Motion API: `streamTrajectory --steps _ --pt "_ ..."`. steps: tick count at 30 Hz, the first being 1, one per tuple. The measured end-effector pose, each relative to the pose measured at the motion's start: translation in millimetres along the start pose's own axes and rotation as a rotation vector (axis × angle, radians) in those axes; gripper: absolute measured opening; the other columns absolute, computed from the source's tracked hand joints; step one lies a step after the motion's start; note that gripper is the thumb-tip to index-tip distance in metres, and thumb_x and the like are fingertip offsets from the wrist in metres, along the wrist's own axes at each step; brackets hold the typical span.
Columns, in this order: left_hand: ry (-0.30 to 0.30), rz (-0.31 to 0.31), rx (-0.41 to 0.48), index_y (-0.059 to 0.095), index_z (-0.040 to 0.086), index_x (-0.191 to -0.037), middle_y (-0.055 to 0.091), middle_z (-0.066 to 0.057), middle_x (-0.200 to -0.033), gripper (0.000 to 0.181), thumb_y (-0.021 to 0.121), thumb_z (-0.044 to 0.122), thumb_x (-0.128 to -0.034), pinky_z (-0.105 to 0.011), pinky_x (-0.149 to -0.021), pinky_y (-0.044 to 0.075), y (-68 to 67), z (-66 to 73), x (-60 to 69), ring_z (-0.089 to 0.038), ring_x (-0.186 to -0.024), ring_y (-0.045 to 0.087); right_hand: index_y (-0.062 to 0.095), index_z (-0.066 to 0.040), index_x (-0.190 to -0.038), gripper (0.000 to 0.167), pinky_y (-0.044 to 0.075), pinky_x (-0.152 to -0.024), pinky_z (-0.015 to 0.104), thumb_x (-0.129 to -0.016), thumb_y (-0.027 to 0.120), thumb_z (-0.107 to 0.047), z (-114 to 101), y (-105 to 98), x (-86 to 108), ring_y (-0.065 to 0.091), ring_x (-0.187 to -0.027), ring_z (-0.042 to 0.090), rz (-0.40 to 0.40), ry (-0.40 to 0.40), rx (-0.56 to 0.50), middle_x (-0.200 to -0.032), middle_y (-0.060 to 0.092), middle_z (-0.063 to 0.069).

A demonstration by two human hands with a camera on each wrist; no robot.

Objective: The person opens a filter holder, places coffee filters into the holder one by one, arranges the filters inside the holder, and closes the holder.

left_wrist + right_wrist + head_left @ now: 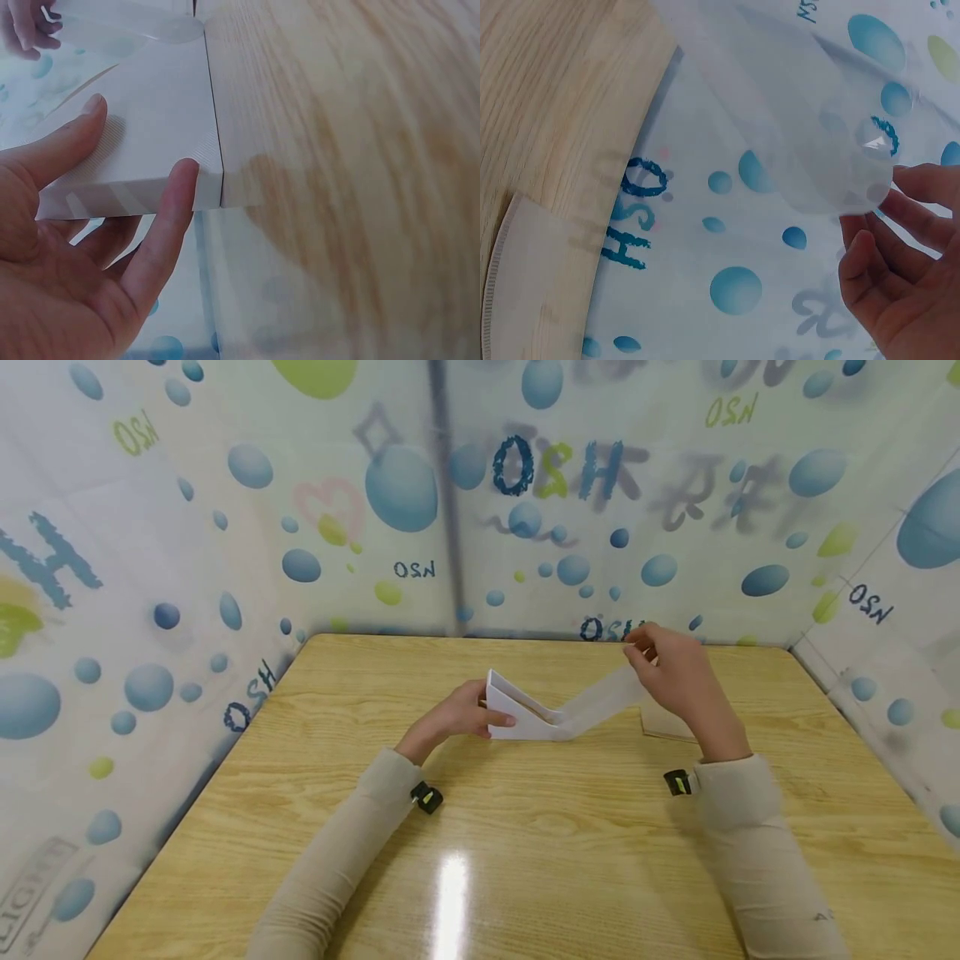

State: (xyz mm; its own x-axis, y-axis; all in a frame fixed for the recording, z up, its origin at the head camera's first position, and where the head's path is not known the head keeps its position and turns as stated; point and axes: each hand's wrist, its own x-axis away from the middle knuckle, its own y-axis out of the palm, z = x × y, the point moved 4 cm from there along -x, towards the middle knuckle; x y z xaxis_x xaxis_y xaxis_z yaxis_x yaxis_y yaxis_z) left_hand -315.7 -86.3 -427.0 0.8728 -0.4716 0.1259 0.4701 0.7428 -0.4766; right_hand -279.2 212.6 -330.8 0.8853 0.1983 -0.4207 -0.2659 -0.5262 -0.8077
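While the left hand (459, 710) is gripping the white holder (527, 725) on the tabletop (570, 827), the right hand (672, 670) is pinching the clear strip (600, 702); one hard tug might be bending it or tipping the holder.

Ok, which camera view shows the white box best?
The head view: there the white box shows almost whole, slanted opening included. The left wrist view has one side and the end in the left hand, close up; the right wrist view shows the clear strip but no box.
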Motion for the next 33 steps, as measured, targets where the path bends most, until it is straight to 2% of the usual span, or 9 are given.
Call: streamTrajectory --steps 6,11,19,25,33 --pt "0.004 0.004 -0.002 0.063 0.009 -0.129 0.071 -0.015 -0.121 0.04 0.079 0.016 -0.0928 -0.032 -0.066 0.06 -0.3 -0.8 -1.3 -0.021 -0.095 0.067 0.064 -0.002 -0.126 0.033 0.052 -0.077 0.054 -0.11 0.05 -0.027 11 -8 0.8 0.065 -0.095 0.037 -0.007 0.042 -0.025 -0.11 0.071 0.023" --pt "0.014 0.0 -0.002 0.063 0.009 -0.129 0.071 -0.016 -0.121 0.04 0.078 0.016 -0.0931 -0.032 -0.067 0.06 -0.4 -1.0 -1.6 -0.021 -0.095 0.067 0.062 -0.002 -0.129 0.043 0.049 -0.082 0.056 -0.112 0.041 -0.036 27 -10 1.8 0.062 -0.099 0.038 -0.014 0.08 -0.04 -0.113 0.069 0.024" --pt "0.002 -0.002 0.009 0.063 0.008 -0.128 0.071 -0.016 -0.12 0.039 0.078 0.015 -0.0933 -0.029 -0.064 0.057 -0.1 -2.2 -1.7 -0.02 -0.092 0.065 0.061 -0.001 -0.129 0.043 0.05 -0.088 0.061 -0.111 0.045 -0.036 51 -7 4.5 0.063 -0.107 0.044 -0.067 0.169 -0.005 -0.119 0.068 0.029" --pt "0.004 -0.005 0.019 0.062 0.008 -0.128 0.07 -0.016 -0.119 0.039 0.078 0.015 -0.0933 -0.028 -0.062 0.056 -0.1 -2.7 -1.1 -0.019 -0.091 0.065 0.061 0.003 -0.128 0.045 0.051 -0.087 0.06 -0.11 0.047 -0.036 71 -1 5.0 0.063 -0.109 0.047 -0.178 0.218 0.035 -0.123 0.067 0.032" --pt "0.015 -0.009 0.021 0.062 0.008 -0.129 0.07 -0.016 -0.119 0.039 0.078 0.015 -0.0935 -0.027 -0.062 0.056 0.5 -1.5 -0.6 -0.02 -0.092 0.065 0.052 0.008 -0.138 0.054 0.051 -0.091 0.062 -0.106 0.052 -0.036 97 9 11.8 0.059 -0.117 0.051 -0.367 0.316 0.061 -0.133 0.059 0.036"
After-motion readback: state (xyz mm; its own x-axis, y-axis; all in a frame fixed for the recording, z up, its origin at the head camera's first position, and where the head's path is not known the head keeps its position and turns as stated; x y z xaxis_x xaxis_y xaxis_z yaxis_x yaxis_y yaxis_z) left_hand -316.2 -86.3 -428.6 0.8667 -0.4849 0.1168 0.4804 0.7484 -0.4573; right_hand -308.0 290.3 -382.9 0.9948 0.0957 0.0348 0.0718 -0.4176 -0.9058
